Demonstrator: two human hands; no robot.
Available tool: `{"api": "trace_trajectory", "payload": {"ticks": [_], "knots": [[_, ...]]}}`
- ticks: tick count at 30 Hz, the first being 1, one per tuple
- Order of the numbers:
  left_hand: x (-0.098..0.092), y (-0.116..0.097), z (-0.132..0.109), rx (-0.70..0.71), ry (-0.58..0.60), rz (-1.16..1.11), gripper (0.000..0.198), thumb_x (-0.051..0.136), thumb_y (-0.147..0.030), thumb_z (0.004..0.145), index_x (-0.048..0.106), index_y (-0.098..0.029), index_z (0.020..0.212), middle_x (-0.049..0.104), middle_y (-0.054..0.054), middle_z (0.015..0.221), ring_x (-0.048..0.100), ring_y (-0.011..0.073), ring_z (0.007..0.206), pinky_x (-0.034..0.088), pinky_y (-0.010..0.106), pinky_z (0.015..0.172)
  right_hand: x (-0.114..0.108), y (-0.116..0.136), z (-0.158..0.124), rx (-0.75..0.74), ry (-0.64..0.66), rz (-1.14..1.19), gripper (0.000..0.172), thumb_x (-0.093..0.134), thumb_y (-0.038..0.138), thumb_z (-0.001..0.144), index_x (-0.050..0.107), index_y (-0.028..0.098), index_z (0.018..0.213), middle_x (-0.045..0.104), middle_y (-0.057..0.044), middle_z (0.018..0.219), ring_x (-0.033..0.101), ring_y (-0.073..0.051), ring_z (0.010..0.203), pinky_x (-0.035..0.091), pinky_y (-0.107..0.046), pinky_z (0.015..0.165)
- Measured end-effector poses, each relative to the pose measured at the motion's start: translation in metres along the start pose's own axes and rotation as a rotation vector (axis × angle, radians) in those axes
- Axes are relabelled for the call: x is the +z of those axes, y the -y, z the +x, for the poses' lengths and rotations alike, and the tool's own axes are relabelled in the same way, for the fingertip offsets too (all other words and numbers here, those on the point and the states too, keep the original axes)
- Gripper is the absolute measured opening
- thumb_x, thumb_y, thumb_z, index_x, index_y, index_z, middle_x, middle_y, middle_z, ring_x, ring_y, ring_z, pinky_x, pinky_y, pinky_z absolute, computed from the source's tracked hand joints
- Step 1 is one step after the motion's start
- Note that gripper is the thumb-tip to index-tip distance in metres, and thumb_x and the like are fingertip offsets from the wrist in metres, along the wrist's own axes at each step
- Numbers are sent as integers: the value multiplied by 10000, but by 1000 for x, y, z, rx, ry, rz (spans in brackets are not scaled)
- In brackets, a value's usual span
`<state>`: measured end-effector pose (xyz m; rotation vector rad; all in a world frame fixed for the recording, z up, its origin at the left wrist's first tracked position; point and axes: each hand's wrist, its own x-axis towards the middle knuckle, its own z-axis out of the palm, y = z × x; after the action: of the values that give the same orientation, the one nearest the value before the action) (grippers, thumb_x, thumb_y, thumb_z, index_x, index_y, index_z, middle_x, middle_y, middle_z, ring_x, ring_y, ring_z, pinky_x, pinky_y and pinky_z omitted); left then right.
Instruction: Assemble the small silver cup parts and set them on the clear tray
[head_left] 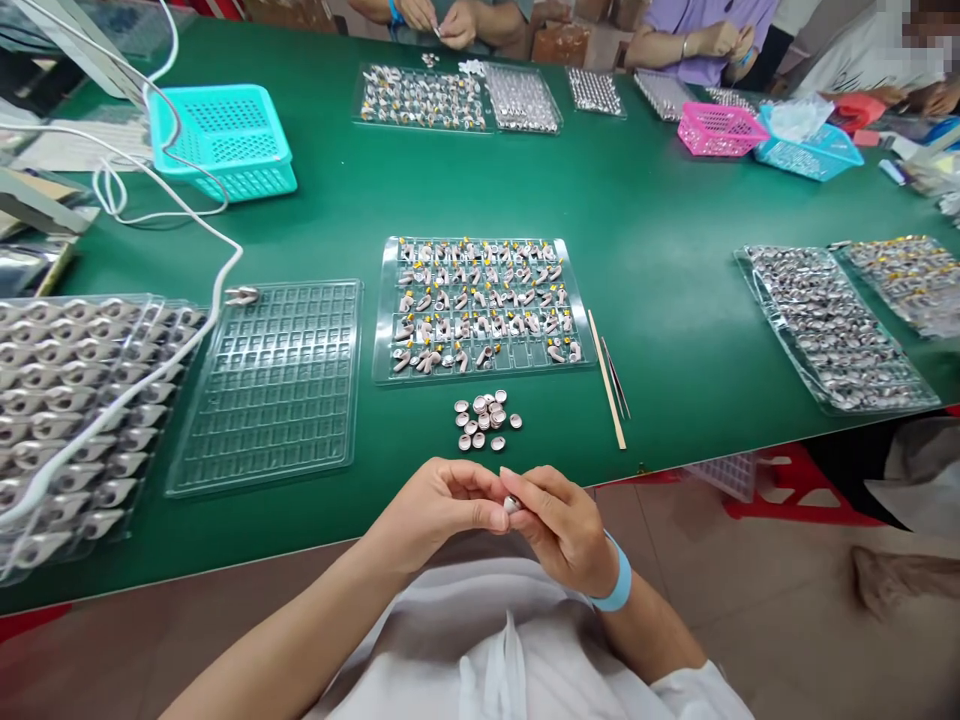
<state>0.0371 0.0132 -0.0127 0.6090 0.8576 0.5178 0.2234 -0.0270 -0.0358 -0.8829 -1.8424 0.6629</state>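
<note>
My left hand (442,505) and my right hand (559,525) meet just below the near edge of the green table (645,230). Both pinch one small silvery part (511,504) between their fingertips. My right wrist wears a light blue band. Just beyond my hands lies a small heap of round silvery caps (486,420). Behind the heap sits a clear tray (480,305) with rows of small pinkish-white pieces, its front row partly bare.
An empty clear grid tray (274,385) lies left of centre, with a stack of filled trays (67,400) further left under a white cable (202,235). Thin sticks (609,380) lie right of the middle tray. More trays, baskets and other people's hands sit far and right.
</note>
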Motion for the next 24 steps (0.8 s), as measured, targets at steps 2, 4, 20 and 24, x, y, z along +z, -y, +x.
{"api": "trace_trajectory", "payload": {"ticks": [2,4,20,24], "knots": [[0,0,0,-18,-6,12,214,896,-205,596,758,-115,733,746,56,696,664,169,661,529,292,691,0,0,0,-22,9,-53,470,460,180,998,433,203,1467,658,-89,958,630,-169,823,591,-300,703],[-2,2,0,-37,-2,16,227,897,-211,600,754,-110,746,757,71,713,673,174,666,533,295,695,0,-1,-1,-57,12,-97,478,455,177,994,426,199,1471,654,-86,934,621,-171,790,582,-301,674],[3,4,0,80,-54,24,334,886,-170,633,671,-138,887,700,26,797,656,148,746,546,267,718,3,-4,-6,-50,-41,-80,420,478,150,963,525,182,1378,653,-86,881,605,-169,714,551,-296,616],[5,6,-1,193,-38,76,347,879,-167,634,768,-164,963,689,59,940,634,175,834,564,272,703,2,-2,-7,19,-41,-16,355,486,168,965,583,179,1307,660,-94,898,626,-172,746,559,-296,634]]}}
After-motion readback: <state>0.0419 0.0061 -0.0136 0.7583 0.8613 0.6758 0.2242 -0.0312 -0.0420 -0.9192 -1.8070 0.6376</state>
